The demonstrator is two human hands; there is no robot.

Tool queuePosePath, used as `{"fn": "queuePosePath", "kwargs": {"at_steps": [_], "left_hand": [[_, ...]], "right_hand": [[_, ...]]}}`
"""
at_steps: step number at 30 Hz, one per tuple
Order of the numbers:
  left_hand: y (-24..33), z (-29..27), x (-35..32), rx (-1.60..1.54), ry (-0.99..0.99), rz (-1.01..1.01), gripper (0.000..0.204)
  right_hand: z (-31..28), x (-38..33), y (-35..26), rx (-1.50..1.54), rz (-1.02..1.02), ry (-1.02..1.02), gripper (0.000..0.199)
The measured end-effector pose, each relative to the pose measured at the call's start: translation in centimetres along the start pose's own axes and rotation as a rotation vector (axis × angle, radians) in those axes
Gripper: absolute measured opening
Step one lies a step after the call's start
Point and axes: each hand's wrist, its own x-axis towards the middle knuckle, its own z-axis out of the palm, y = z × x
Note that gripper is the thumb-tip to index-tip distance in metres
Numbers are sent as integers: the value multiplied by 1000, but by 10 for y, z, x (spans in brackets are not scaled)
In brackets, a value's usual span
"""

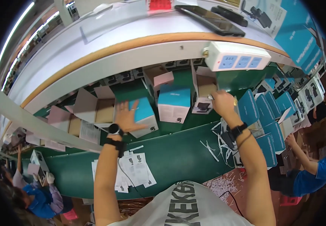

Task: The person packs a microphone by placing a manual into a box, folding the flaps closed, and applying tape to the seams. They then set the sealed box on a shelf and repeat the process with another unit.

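Observation:
My left hand [127, 117] lies with its fingers spread against a closed white box with a blue top [146, 115]. Beside that box, to its right, stands another closed blue-topped box [174, 103]. My right hand [224, 102] has its fingers curled together at the front right edge of an open white carton [202, 106]; a small shiny bit shows at the fingertips, too small to name. The carton's flaps are up and brown cardboard shows inside. Both wrists wear black bands, the left one also a watch [114, 129].
Open cartons [95, 107] line the left of the green table [170, 147]. Printed sheets [134, 169] and white paper strips [223, 141] lie nearer. Blue-topped boxes [266, 145] stand at right. Overhead shelf carries a power strip [240, 56] and a phone [210, 19]. Co-workers [315, 171] sit at both sides.

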Motion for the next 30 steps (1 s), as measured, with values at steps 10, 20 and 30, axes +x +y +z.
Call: {"fn": "queuePosePath", "kwargs": {"at_steps": [10, 20, 30], "left_hand": [[38, 14, -55, -86, 382, 19, 66], [99, 129, -283, -52, -54, -893, 47], [121, 131, -284, -71, 28, -1024, 44]], "right_hand": [[-55, -126, -133, 547, -131, -60, 16], [-98, -198, -185, 1205, 65, -127, 12], [-22, -270, -90, 1506, 751, -149, 27]]}}
